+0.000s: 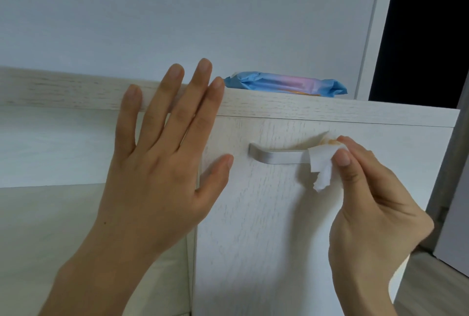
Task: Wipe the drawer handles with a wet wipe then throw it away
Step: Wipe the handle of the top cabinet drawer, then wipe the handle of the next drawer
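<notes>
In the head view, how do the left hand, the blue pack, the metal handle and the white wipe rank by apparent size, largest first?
1. left hand, near the camera
2. blue pack
3. metal handle and white wipe: look alike, so unranked; the wipe hides the handle's right end.

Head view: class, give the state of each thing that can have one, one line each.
Left hand, open, fingers straight and spread.
Drawer, shut.
Drawer handle, mounted, left part bare.
Wet wipe, crumpled, stained brown, wrapped on the handle's right end.
Right hand, pinches the wipe.
Wipes pack, lying flat on the cabinet top.
</notes>
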